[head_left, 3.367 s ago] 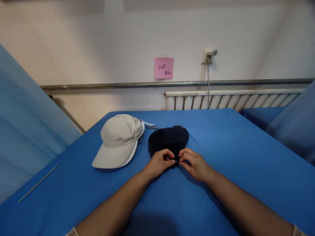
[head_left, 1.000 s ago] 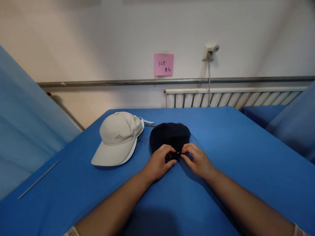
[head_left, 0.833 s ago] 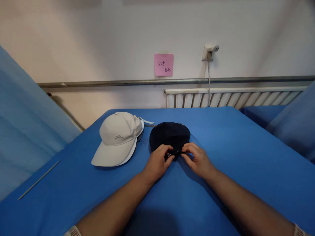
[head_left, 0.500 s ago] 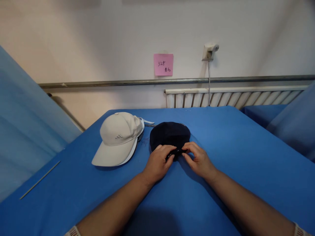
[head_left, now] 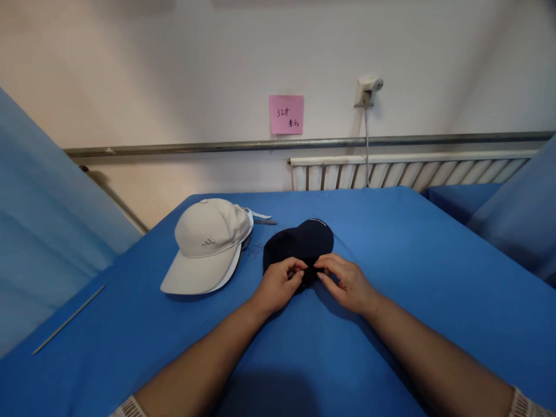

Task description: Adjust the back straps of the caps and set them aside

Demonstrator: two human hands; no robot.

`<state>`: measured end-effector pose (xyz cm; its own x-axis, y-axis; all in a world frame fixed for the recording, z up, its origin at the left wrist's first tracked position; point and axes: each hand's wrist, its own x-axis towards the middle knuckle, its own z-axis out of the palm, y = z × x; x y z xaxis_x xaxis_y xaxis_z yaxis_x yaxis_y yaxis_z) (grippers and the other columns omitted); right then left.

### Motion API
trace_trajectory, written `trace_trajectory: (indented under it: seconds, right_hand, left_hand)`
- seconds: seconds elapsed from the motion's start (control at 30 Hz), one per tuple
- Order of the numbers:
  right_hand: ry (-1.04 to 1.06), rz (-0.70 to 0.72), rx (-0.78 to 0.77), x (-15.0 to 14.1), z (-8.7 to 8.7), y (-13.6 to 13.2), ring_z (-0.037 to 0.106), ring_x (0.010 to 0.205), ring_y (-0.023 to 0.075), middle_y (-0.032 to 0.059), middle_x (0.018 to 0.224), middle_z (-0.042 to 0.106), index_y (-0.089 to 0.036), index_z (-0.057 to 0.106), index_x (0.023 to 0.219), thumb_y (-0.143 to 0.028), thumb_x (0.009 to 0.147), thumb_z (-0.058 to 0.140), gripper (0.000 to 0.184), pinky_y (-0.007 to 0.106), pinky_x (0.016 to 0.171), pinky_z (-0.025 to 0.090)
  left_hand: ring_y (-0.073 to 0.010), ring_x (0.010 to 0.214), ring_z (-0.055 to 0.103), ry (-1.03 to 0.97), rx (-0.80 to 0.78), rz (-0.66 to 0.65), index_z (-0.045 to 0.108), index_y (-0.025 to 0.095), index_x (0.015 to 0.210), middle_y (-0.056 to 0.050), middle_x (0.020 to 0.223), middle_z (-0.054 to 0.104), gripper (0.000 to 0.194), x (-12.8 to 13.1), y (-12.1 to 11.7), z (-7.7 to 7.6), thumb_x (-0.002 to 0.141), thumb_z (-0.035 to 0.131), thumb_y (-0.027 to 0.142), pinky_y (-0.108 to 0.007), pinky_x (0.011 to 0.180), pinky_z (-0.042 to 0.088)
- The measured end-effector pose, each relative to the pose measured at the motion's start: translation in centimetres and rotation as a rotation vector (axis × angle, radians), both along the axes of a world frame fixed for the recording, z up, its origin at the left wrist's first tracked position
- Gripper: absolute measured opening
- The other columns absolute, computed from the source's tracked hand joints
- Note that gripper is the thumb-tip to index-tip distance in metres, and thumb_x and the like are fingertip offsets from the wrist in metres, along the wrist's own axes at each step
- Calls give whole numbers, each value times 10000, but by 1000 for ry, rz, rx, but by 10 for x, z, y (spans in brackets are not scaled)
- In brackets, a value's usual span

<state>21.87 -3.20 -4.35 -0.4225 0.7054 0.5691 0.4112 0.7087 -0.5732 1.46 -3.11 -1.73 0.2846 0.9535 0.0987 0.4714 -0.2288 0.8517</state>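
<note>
A black cap (head_left: 286,243) lies on the blue-covered table in front of me, its brim with small white lettering pointing away to the right. My left hand (head_left: 280,284) pinches the near edge of the cap, where the back strap seems to be. Opposite it, my right hand (head_left: 345,282) has its fingertips on the same edge, thumb and forefinger bent towards each other. The small part between my fingertips is dark and mostly hidden. To the left rests a stack of caps, a beige cap (head_left: 211,231) on top with a white and a dark one beneath.
A thin stick (head_left: 68,319) lies at the left of the blue table (head_left: 434,278). Loose cap straps (head_left: 260,218) reach out behind the stack. Blue curtains (head_left: 47,231) hang at both sides. A radiator (head_left: 391,174), a rail and a pink note (head_left: 286,114) are at the wall.
The black cap's crown has sunk and its brim with the lettering shows again. Both hands stay at its near edge, the fingertips now closer together. The stacked caps have not moved.
</note>
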Motion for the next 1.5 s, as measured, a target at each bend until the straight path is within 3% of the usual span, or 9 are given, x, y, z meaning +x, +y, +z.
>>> trace_trajectory:
  seconds: [0.17, 0.3, 0.4, 0.57, 0.73, 0.93, 1.13, 1.37, 1.5]
  right_hand:
    - [-161, -15, 5, -2, 3, -1, 552, 1085, 240, 94, 1196, 579, -210, 559, 1112, -84, 786, 583, 350, 432, 906, 476]
    - [-226, -131, 57, -6, 2, 2, 558, 1031, 238, 72, 1095, 637, -212, 603, 1007, -101, 850, 550, 199, 426, 879, 432]
    - [-213, -121, 42, -5, 1, 4, 568, 978, 222, 49, 1003, 667, -221, 611, 954, -142, 894, 530, 128, 409, 872, 402]
    - [-133, -108, -127, -3, -2, 6, 563, 850, 187, 12, 835, 649, -223, 590, 862, -194, 901, 537, 72, 378, 848, 386]
    - [-27, -96, -321, -5, -8, 11, 556, 774, 160, -4, 796, 630, -212, 574, 808, -220, 898, 521, 105, 345, 804, 391]
    - [187, -37, -432, -5, -13, 13, 569, 767, 153, -5, 798, 622, -216, 591, 849, -258, 880, 532, 79, 301, 743, 426]
    - [222, -112, -321, -7, -12, 9, 559, 799, 166, 4, 799, 612, -215, 588, 801, -226, 856, 534, 78, 327, 790, 419]
    - [288, -55, -407, -14, -14, 6, 569, 761, 155, 1, 777, 611, -211, 590, 793, -250, 843, 557, 71, 298, 737, 454]
    - [346, -135, -329, -12, -15, 9, 577, 788, 157, 8, 818, 609, -213, 597, 804, -259, 827, 593, 52, 299, 754, 459]
  left_hand:
    - [-102, 587, 523, -166, -152, 81, 651, 146, 854, 0, 706, 613, 143, -3, 8, -1, 744, 600, 222, -215, 557, 400]
    - [-91, 573, 498, -120, -153, 39, 651, 137, 873, 2, 712, 609, 167, -4, 8, -2, 758, 592, 242, -205, 537, 381]
    - [-95, 603, 505, -41, -104, -17, 668, 147, 895, -2, 739, 628, 171, -3, 5, -1, 781, 569, 230, -209, 563, 388]
    - [-120, 665, 561, -8, -121, -98, 675, 155, 918, -18, 784, 662, 191, -2, 0, 3, 825, 546, 261, -226, 613, 426]
    - [-158, 798, 603, 5, -83, -116, 685, 166, 941, -37, 890, 692, 237, 1, -2, 4, 743, 677, 296, -256, 722, 458]
    - [-139, 748, 613, -194, -197, -110, 654, 139, 926, -43, 833, 678, 194, 5, 0, -4, 753, 637, 226, -249, 693, 471]
    - [-104, 648, 558, -139, -261, -180, 668, 130, 878, -15, 745, 651, 167, 9, -1, 2, 747, 613, 217, -213, 608, 423]
    - [-88, 590, 503, -110, -328, -273, 638, 131, 735, 8, 650, 597, 116, 5, -1, 8, 743, 635, 247, -210, 567, 386]
    - [-96, 590, 528, -306, -378, -131, 635, 129, 792, -6, 667, 610, 197, 7, 0, 0, 710, 703, 294, -222, 577, 404]
